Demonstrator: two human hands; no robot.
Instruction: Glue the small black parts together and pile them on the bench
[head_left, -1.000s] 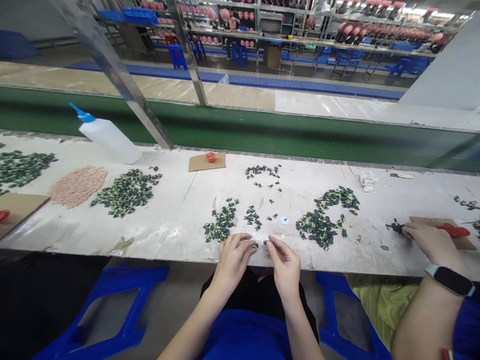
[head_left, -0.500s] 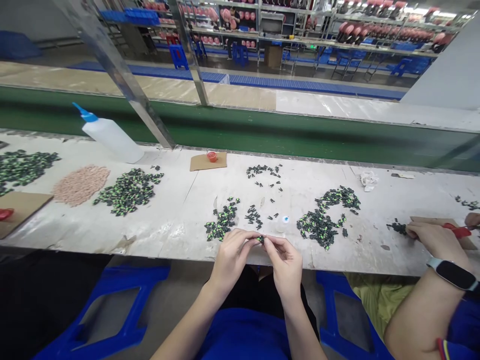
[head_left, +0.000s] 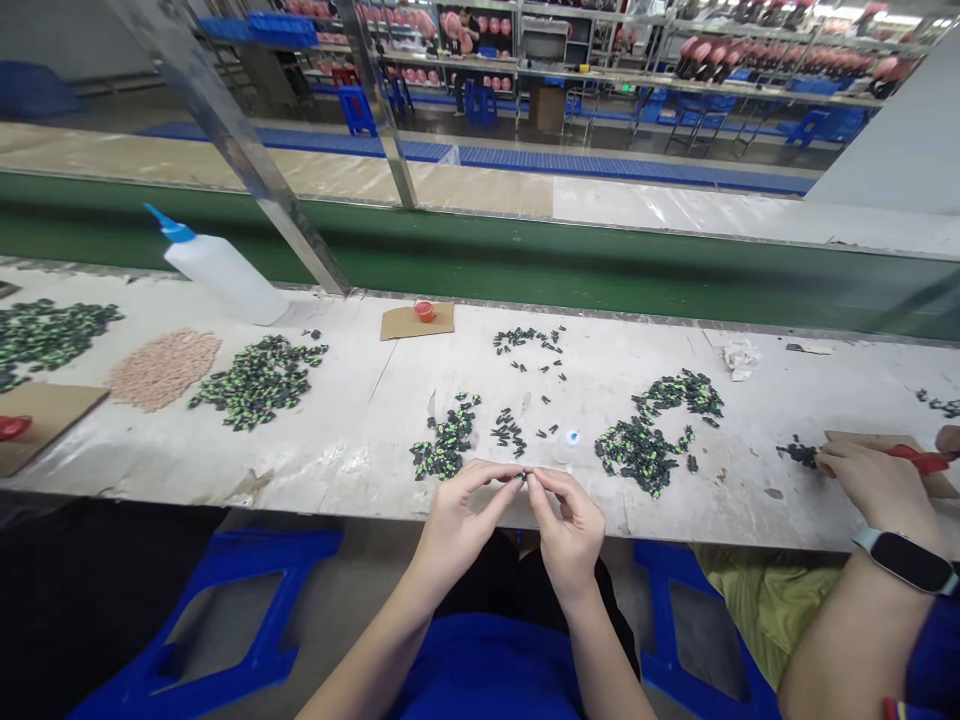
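Note:
Between the fingertips of both hands sits a small black-and-green part (head_left: 523, 476), mostly covered by the fingers. My left hand (head_left: 466, 508) pinches it from the left, and my right hand (head_left: 566, 520) pinches it from the right, above the table's front edge. Just beyond my left hand lies a heap of black-and-green parts (head_left: 442, 447). Small black pieces (head_left: 508, 432) are scattered in front of my fingers, with more black pieces (head_left: 525, 340) farther back. A small white bottle with a blue tip (head_left: 570, 442) stands near my right hand; a larger black-and-green heap (head_left: 637, 452) lies right of it.
On the left are a white squeeze bottle (head_left: 225, 278), pink pieces (head_left: 166, 368) and another dark-green heap (head_left: 259, 382). A red cup (head_left: 424, 311) rests on cardboard (head_left: 397, 322). At right, a co-worker's hand (head_left: 874, 482) works beside a red tool (head_left: 919, 458). Metal posts (head_left: 277, 195) rise behind the table.
My fingertips have shifted slightly around the small part, which is now more covered. Both hands stay in nearly the same place. The heaps look unchanged.

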